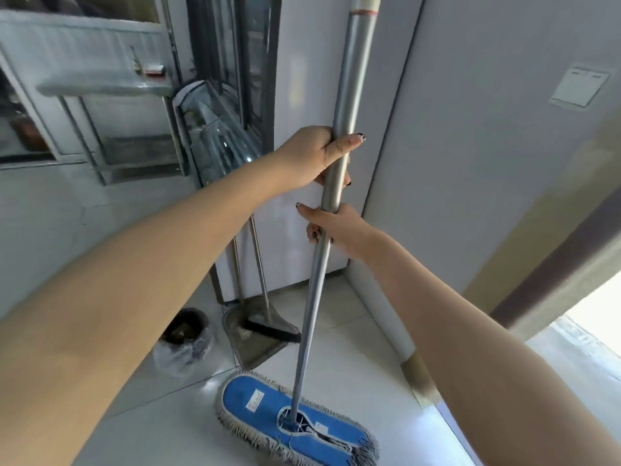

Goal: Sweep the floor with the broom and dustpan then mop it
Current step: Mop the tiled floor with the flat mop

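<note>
- One mop head [265, 406], blue with a grey fringe, lay flat on the white tiled floor [353, 351], nearest of all, so the pad met the tiles along its whole face.
- Two hands held the single mop handle [349, 79]. The right hand [339, 230] wrapped it lower down and the left hand [316, 156] clasped it just above, probably to steer and press at once.
- Beyond, one broom [275, 332] and one dustpan [258, 353] stood together in the far corner, apparently parked because the sweeping was done.
- Left of them sat one bin [183, 327] lined with a clear bag, likely there to take the sweepings.
</note>
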`<state>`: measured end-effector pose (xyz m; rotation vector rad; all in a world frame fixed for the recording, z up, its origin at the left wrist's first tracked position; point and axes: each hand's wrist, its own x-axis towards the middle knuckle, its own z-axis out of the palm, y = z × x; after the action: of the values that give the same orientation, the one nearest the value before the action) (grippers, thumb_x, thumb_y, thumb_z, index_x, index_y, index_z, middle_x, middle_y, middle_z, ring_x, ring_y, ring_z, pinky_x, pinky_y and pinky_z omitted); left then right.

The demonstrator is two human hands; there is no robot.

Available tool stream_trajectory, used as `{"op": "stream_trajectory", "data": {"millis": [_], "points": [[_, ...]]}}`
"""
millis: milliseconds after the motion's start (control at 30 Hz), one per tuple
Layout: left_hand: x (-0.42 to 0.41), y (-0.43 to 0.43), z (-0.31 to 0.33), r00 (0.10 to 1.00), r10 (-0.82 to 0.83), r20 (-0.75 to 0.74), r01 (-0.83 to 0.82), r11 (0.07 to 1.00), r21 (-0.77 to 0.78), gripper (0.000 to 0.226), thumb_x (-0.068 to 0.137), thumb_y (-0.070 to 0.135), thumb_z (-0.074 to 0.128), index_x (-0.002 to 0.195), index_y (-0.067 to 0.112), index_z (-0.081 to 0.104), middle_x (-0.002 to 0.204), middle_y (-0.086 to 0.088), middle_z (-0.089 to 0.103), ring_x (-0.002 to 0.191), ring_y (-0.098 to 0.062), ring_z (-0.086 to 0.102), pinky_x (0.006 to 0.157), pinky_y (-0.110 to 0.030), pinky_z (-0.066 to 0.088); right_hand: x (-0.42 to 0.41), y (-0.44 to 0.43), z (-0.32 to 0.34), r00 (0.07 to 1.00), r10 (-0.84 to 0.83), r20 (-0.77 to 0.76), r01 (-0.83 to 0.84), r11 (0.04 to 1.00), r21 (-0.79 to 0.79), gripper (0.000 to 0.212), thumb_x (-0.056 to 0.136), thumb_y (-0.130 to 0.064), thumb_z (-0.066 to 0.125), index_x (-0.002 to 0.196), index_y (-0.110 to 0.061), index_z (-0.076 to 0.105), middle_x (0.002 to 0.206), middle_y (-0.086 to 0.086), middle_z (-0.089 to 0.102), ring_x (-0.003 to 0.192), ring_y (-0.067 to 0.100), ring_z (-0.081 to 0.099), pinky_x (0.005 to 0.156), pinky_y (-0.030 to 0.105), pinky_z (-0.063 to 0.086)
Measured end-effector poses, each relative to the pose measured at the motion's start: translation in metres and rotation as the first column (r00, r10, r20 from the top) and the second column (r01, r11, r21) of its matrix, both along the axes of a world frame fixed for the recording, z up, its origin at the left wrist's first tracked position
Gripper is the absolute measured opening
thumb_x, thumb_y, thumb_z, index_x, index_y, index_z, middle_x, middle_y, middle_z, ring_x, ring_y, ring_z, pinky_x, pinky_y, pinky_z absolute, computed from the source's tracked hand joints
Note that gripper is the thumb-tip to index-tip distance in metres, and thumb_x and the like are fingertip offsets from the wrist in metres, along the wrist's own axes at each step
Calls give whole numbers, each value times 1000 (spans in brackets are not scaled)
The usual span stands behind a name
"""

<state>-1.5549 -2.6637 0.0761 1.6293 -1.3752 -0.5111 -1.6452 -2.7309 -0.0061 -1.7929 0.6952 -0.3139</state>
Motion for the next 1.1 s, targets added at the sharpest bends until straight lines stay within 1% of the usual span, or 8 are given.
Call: {"op": "stream_trajectory", "data": {"millis": [200, 333, 400, 500, 667, 833, 967, 1100], "points": [[7, 100, -16, 982, 190, -16, -189, 981, 31, 34, 97, 41, 42, 89, 10, 53, 88, -17, 69, 71, -12, 71, 68, -26, 59, 26, 84, -21, 989, 146, -13, -146, 989, 37, 38, 86, -39, 65, 63, -12, 50, 62, 7, 55, 53, 14, 47, 59, 22, 34], [37, 172, -17, 945, 326, 37, -328, 943, 59, 47, 96, 47, 41, 92, 3, 58, 91, -20, 70, 81, -26, 71, 81, -40, 57, 60, 149, -20, 967, 256, 22, -256, 966, 42, 37, 88, -35, 64, 65, -11, 51, 57, 5, 53, 42, 7, 46, 52, 16, 37], [53, 210, -16, 924, 377, 57, -381, 922, 65, 53, 96, 47, 40, 97, -2, 58, 90, -18, 71, 79, -23, 71, 75, -34, 59, 80, 183, -19, 955, 295, 14, -295, 955, 27, 39, 88, -37, 64, 62, -10, 53, 56, 5, 54, 44, 8, 47, 56, 18, 36], [78, 265, -17, 909, 417, 10, -417, 908, 36, 40, 98, 41, 41, 91, 5, 57, 83, -9, 70, 73, -13, 71, 64, -20, 56, 109, 235, -18, 942, 335, -14, -334, 942, 22, 43, 89, -37, 63, 58, -10, 50, 54, 4, 51, 41, 5, 45, 54, 18, 34], [123, 352, -24, 887, 457, -63, -453, 889, 62, 32, 99, 36, 43, 85, 10, 55, 87, -15, 70, 83, -24, 71, 76, -32, 59, 164, 315, -27, 919, 391, -54, -390, 920, 34, 44, 83, -35, 68, 50, -11, 50, 52, 5, 53, 62, 16, 47, 71, 27, 38], [161, 423, -40, 883, 469, 12, -467, 878, 107, 42, 97, 43, 44, 90, 4, 57, 95, -28, 67, 85, -28, 70, 80, -41, 58, 206, 384, -44, 895, 440, -65, -438, 898, 51, 36, 82, -25, 71, 54, -12, 52, 54, 5, 55, 60, 16, 49, 78, 28, 40], [184, 468, -40, 862, 507, 26, -507, 858, 81, 29, 98, 38, 44, 80, 18, 52, 83, -9, 69, 79, -16, 70, 72, -28, 58, 241, 429, -46, 874, 482, -59, -478, 876, 71, 37, 83, -22, 70, 53, -11, 50, 55, 5, 53, 59, 14, 48, 75, 26, 40], [213, 513, -40, 831, 557, -4, -553, 826, 108, 27, 98, 35, 44, 79, 17, 50, 80, -4, 67, 81, -17, 70, 81, -35, 57, 280, 475, -54, 855, 518, -40, -512, 854, 94, 39, 82, -23, 71, 50, -13, 49, 51, 4, 52, 56, 13, 48, 78, 28, 42]]}}
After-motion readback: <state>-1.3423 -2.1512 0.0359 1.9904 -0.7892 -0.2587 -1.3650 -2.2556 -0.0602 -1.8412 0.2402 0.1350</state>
